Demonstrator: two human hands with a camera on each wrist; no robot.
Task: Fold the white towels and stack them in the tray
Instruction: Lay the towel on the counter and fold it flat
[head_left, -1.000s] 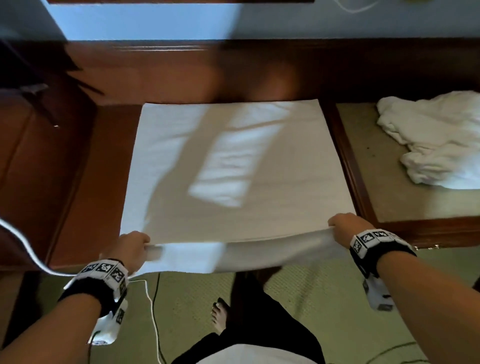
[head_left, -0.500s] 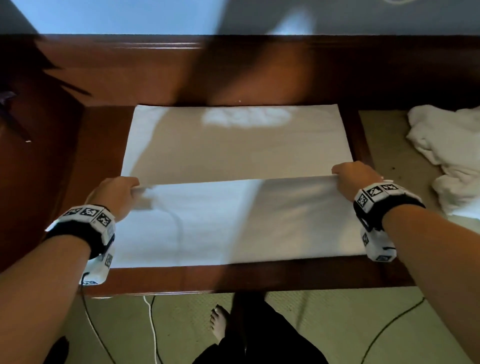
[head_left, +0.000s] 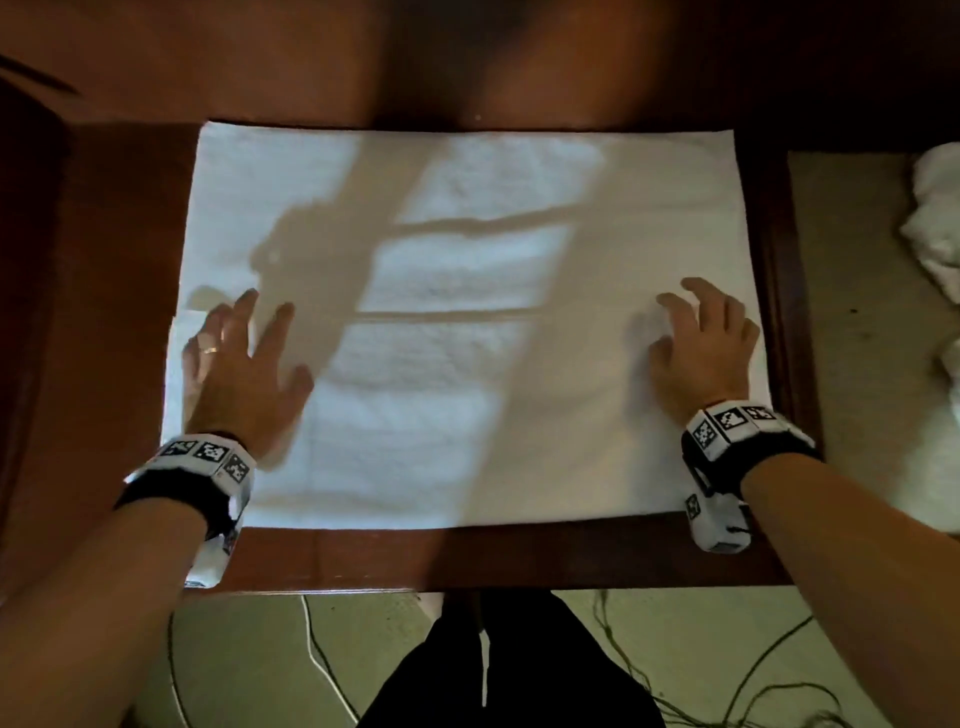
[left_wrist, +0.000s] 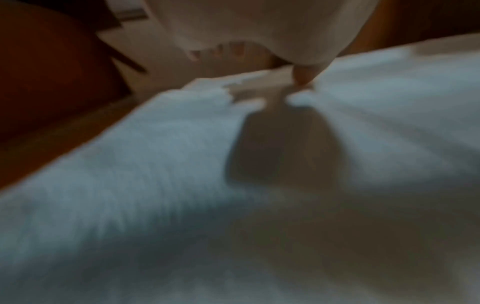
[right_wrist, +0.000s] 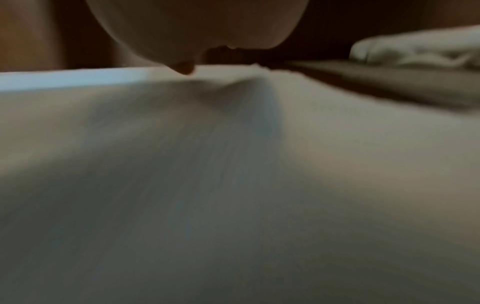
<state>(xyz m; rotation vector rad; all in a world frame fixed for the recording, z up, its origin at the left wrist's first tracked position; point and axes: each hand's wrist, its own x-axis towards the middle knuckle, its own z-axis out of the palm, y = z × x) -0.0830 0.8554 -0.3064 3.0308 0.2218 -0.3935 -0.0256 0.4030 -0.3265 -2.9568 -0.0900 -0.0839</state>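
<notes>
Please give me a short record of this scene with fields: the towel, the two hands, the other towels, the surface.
towel: white towel lying flat on the surface, folded over once, a lower layer showing at its left edge
left hand: left hand on the towel near its left edge, fingers spread
right hand: right hand on the towel near its right edge, fingers slightly bent
other towels: crumpled white pile at far right
surface: dark wooden table
</notes>
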